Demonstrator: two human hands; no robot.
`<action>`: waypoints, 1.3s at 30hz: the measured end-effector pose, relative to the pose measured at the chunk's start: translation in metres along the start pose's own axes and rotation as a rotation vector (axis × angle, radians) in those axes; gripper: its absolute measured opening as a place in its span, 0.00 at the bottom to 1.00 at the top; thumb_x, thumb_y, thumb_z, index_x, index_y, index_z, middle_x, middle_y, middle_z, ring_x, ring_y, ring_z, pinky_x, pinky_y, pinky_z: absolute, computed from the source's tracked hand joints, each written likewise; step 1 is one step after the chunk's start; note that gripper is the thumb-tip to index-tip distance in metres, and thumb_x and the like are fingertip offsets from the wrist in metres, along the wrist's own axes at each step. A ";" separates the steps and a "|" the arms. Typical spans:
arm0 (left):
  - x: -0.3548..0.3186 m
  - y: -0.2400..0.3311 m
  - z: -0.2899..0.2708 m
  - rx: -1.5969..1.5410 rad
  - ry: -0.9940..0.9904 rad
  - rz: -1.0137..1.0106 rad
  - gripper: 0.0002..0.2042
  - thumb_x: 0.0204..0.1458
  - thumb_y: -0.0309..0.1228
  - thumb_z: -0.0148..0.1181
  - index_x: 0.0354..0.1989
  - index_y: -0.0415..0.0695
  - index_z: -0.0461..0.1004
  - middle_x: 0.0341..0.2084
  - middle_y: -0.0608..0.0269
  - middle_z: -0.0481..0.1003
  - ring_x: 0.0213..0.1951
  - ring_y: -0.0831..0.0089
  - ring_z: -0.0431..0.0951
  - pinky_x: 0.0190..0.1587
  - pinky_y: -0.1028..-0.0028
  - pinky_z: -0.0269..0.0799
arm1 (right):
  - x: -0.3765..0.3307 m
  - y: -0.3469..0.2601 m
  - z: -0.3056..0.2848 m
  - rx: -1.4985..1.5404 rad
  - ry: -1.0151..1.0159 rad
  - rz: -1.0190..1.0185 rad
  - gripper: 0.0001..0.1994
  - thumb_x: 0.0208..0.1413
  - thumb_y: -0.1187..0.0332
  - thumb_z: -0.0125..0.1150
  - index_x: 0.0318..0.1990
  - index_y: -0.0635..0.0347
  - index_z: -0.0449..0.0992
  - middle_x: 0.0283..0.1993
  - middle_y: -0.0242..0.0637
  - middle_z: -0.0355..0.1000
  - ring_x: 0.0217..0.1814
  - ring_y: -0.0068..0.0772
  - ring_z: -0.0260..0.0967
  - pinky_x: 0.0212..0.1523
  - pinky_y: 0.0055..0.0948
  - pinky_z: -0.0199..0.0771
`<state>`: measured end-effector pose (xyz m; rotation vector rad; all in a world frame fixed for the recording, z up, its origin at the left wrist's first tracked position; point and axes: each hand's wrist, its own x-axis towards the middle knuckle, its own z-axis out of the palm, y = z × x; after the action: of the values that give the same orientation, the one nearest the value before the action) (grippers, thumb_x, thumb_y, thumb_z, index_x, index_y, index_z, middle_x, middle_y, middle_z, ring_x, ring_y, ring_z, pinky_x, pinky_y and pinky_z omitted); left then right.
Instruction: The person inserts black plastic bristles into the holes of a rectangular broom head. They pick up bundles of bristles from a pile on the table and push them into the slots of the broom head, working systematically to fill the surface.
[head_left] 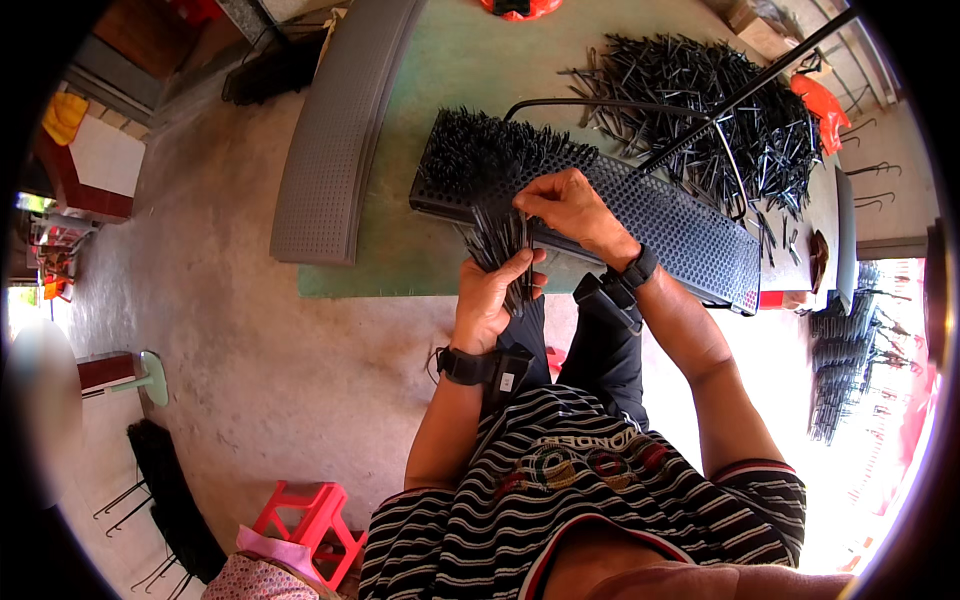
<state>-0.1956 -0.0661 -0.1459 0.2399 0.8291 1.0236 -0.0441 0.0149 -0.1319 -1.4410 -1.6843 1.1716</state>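
My left hand (490,290) is closed around a bundle of thin black strips (492,238), which fan out upward from my fist. Over the top of the bundle, my right hand (575,212) pinches at the end of a thin black strip between thumb and fingertips; the strip is mostly hidden. Just beyond both hands lies a long black panel (660,210) full of round holes, slanting down to the right. Its left part is packed with black strips standing upright (485,150), while the holes in its right part show bare.
A large heap of loose black strips (690,110) covers the green table (400,230) at the far right. Stacked grey perforated sheets (330,170) lie along its left. A black metal rod frame (740,100) rises over the panel. A red stool (310,525) stands on the floor, lower left.
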 end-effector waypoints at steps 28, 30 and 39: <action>0.005 -0.005 -0.021 0.129 0.013 0.052 0.12 0.47 0.21 0.60 0.42 0.36 0.73 0.29 0.53 0.77 0.21 0.70 0.77 0.20 0.74 0.73 | 0.019 -0.018 0.016 -0.568 0.336 -0.659 0.04 0.49 0.73 0.60 0.33 0.61 0.77 0.28 0.37 0.70 0.23 0.43 0.69 0.25 0.34 0.70; 0.003 -0.003 -0.018 0.139 0.013 0.041 0.13 0.47 0.21 0.60 0.43 0.36 0.73 0.29 0.53 0.77 0.21 0.70 0.77 0.21 0.74 0.73 | 0.011 -0.026 0.015 -0.543 0.374 -0.594 0.04 0.49 0.73 0.60 0.33 0.61 0.77 0.28 0.37 0.70 0.23 0.42 0.69 0.25 0.33 0.70; 0.005 -0.009 -0.017 0.183 -0.101 -0.009 0.15 0.48 0.21 0.60 0.45 0.36 0.72 0.30 0.53 0.78 0.22 0.68 0.78 0.22 0.74 0.74 | 0.003 -0.019 -0.004 0.032 0.070 -0.020 0.09 0.50 0.69 0.60 0.30 0.68 0.77 0.23 0.35 0.75 0.20 0.20 0.70 0.23 0.23 0.70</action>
<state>-0.2006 -0.0697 -0.1650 0.4401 0.8317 0.9206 -0.0489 0.0187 -0.1132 -1.4260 -1.6219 1.1189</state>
